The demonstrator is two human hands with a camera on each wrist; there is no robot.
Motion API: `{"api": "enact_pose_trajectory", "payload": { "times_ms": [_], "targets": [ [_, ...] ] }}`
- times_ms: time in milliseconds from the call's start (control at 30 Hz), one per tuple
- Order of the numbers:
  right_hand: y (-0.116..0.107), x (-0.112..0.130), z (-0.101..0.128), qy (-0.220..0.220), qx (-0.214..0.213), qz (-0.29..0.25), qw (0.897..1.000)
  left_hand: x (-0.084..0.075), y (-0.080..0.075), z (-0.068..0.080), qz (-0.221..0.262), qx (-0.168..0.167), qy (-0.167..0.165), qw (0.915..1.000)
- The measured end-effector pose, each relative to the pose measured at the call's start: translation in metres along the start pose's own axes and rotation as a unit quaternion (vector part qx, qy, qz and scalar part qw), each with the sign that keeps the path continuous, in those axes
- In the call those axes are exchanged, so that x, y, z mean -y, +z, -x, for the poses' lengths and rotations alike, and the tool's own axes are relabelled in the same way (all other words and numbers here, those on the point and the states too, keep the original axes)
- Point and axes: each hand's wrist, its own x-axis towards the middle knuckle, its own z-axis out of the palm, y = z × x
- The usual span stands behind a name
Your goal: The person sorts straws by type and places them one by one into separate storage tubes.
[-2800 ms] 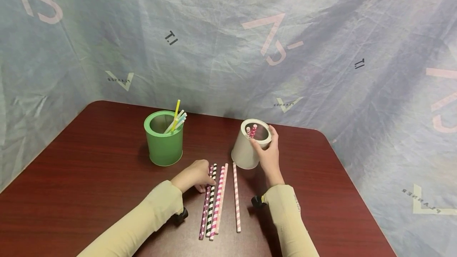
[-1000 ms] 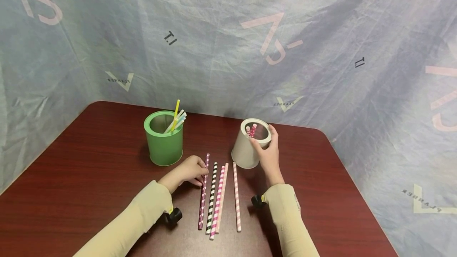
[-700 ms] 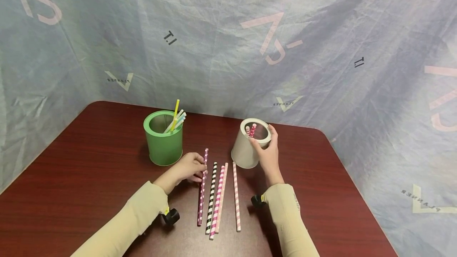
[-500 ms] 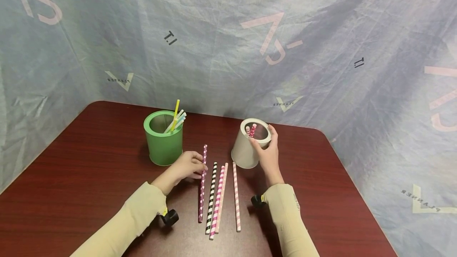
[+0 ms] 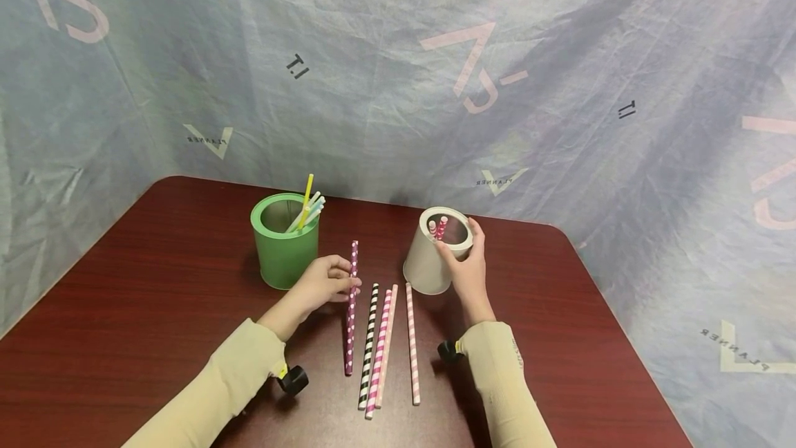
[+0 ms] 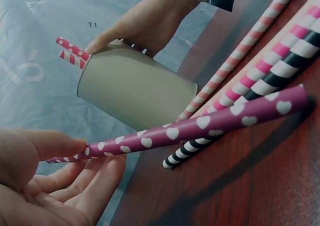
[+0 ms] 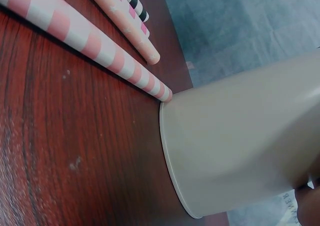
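Observation:
Between thumb and fingers my left hand point(image 5: 325, 283) pinches a purple paper straw with white hearts point(image 6: 172, 132). In the left wrist view its near end is raised off the table, over the other straws. My right hand point(image 5: 469, 272) holds the rim of a cream-coloured can point(image 5: 425, 261), thumb at the front and fingers behind. Two red-and-white straws point(image 5: 441, 228) stick up inside that can. On the table lie a black-and-white striped straw point(image 5: 368, 348), a magenta-striped one point(image 5: 378, 358), a pale peach one point(image 5: 388, 344) and a pink-striped one point(image 5: 413, 344).
A green can point(image 5: 287, 258) stands at the left, just beyond my left hand, with yellow, white and blue straws point(image 5: 307, 211) leaning in it. The dark red table point(image 5: 155, 282) ends at a hanging grey-blue cloth point(image 5: 373, 75) behind.
My left hand has taken the purple straw away from beside the black-striped one and moved it left and farther up the table. My right hand and the cream can have stayed put.

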Motion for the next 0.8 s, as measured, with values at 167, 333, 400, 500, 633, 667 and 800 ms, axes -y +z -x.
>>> {"api": "enact_pose_trajectory", "payload": {
  "times_ms": [167,333,400,500,633,667,800],
  "targets": [
    [0.000,0.000,0.000,0.003,-0.002,0.001,1.000,-0.002,-0.001,0.004,0.006,0.008,0.014,0.9999],
    [0.000,0.000,0.000,0.008,-0.002,-0.001,1.000,-0.004,-0.003,0.007,0.007,0.014,0.035,0.9993],
    [0.000,-0.001,0.000,0.007,-0.002,-0.003,1.000,-0.006,-0.004,0.008,0.009,0.014,0.042,0.9990],
    [0.000,-0.001,0.000,0.003,-0.003,-0.005,1.000,-0.010,-0.003,0.009,0.014,0.009,0.055,0.9983],
    [0.001,-0.002,-0.001,0.000,-0.004,-0.007,1.000,-0.017,-0.001,0.010,0.022,0.001,0.067,0.9975],
    [0.001,-0.002,-0.001,-0.001,-0.004,-0.007,1.000,-0.018,0.000,0.010,0.023,0.000,0.069,0.9973],
    [0.001,-0.001,0.000,0.000,-0.003,-0.002,1.000,-0.022,0.001,0.010,0.022,-0.010,0.078,0.9967]
  ]
}}
